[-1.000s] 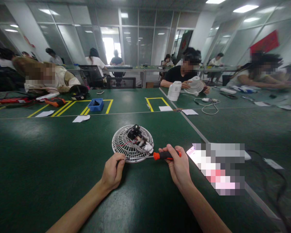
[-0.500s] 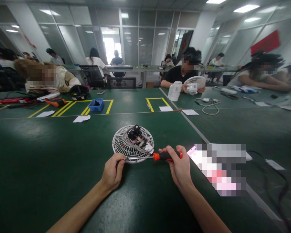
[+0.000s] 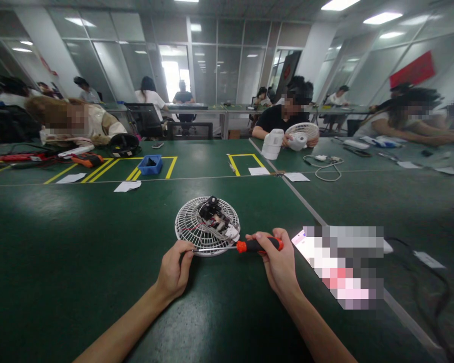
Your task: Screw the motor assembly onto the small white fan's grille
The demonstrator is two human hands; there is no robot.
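My right hand (image 3: 278, 257) is closed around the black and orange handle of a screwdriver (image 3: 255, 245). Its metal shaft runs level to the left, across the near rim of a white fan grille (image 3: 185, 217). At the far end of the shaft, my left hand (image 3: 176, 267) pinches the tip between thumb and fingers; whether a small part is held there too is hidden. The grille lies flat on the green table, with a fan motor assembly (image 3: 214, 214) of black and metal parts and wires resting on top of it.
To the right lie a lit phone (image 3: 325, 257), partly blurred out, and a black cable (image 3: 444, 282). Beyond the grille are a blue bin (image 3: 150, 165), paper slips (image 3: 127, 186) and a white fan part (image 3: 272, 144). Across the table a co-worker holds another fan (image 3: 301, 135).
The screwdriver handle has dipped slightly, while both my hands keep their hold. Across the table, the co-worker has turned the other fan around.
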